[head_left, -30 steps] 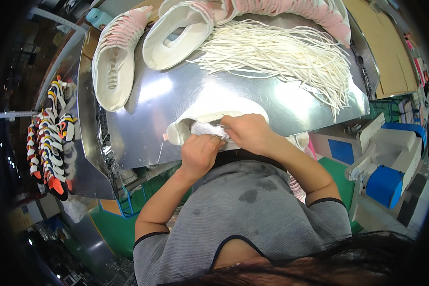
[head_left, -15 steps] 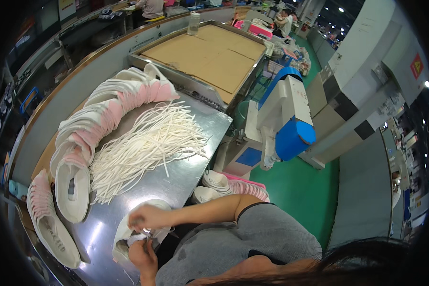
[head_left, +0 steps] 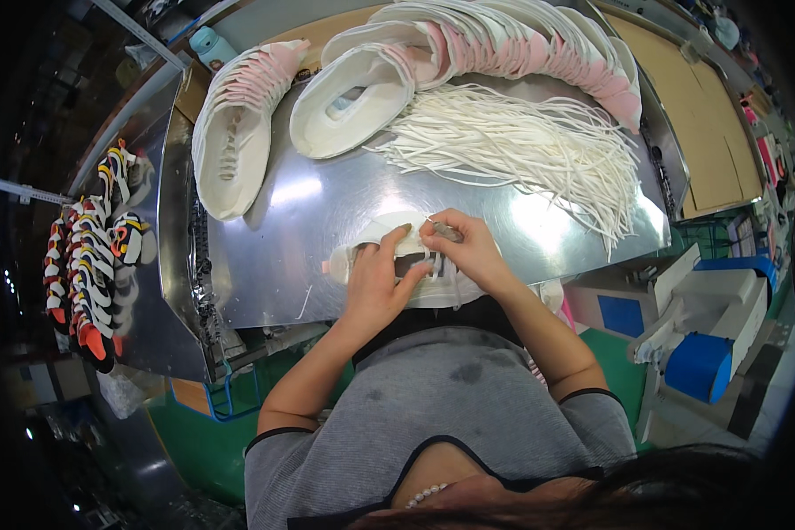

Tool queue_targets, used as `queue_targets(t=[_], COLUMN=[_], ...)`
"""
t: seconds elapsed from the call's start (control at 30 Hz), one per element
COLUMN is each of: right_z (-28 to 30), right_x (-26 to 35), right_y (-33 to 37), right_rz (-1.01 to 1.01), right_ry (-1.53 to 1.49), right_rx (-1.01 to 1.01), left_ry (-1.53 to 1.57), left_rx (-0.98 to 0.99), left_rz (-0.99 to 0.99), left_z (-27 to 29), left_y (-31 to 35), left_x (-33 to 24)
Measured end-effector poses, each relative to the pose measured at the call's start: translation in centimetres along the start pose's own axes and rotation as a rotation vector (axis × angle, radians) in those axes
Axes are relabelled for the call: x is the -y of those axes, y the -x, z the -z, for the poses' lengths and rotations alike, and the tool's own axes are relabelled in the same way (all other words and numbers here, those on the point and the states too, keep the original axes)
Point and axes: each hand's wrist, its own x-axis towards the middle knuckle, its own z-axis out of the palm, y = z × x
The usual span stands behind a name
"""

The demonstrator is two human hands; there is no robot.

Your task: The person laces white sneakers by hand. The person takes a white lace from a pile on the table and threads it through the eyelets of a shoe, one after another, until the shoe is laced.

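A white shoe upper [head_left: 396, 221] lies on the metal tabletop right in front of me, its opening facing up. My left hand [head_left: 378, 281] holds it at the left side, fingers on its edge and the thumb reaching over the opening. My right hand [head_left: 470, 253] is closed round a small grey-handled tool [head_left: 448, 231], whose thin tip points toward the upper. A white lace [head_left: 455, 284] hangs over the upper below my right fingers. Beyond my hands lies a loose pile of white laces [head_left: 521, 146].
A curved row of nested white-and-pink uppers [head_left: 495, 53] runs along the back, with another stack [head_left: 231, 159] at left. Colourful shoe parts [head_left: 88, 265] stand on the far-left table. A blue-and-white machine [head_left: 698, 353] is at right, near a cardboard-covered tray [head_left: 707, 132].
The head view has swung, bringing the worktable to the middle. My right hand, blurred above the upper before, is now steady at its right side. My left hand remains on the upper.
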Motion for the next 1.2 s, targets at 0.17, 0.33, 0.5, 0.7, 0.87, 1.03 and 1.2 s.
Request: queue_targets(t=[0.17, 0.33, 0.5, 0.7, 0.87, 1.03, 1.2], right_z=[-0.1, 0.4, 0.8, 0.6, -2.9, 0.1, 2.8], right_x=[-0.9, 0.7, 1.3, 1.0, 0.9, 2.5, 2.8], right_y=[-0.2, 2.3, 4.3, 3.8, 2.2, 3.5, 7.0], right_rz=[0.084, 0.129, 0.184, 0.311, 0.312, 0.478, 0.117], right_ry=[0.054, 0.075, 0.425, 0.671, 0.959, 0.832, 0.682], right_rx=[0.03, -0.031, -0.028, -0.034, -0.046, -0.078, -0.152], left_ry=[0.081, 0.089, 0.075, 0.031, -0.09, 0.174, 0.582], left_rx=[-0.264, -0.285, -0.275, -0.329, -0.261, -0.256, -0.192], left_rz=[0.087, 0.104, 0.104, 0.01, -0.133, 0.021, 0.136], left_z=[-2.2, -2.0, -2.0, -2.2, -2.3, -2.3, -2.9], left_y=[0.1, -0.1, -0.1, 0.0, 0.6, 0.4, -0.8], left_x=[0.5, -0.5, -0.5, -0.4, -1.1, 0.1, 0.0])
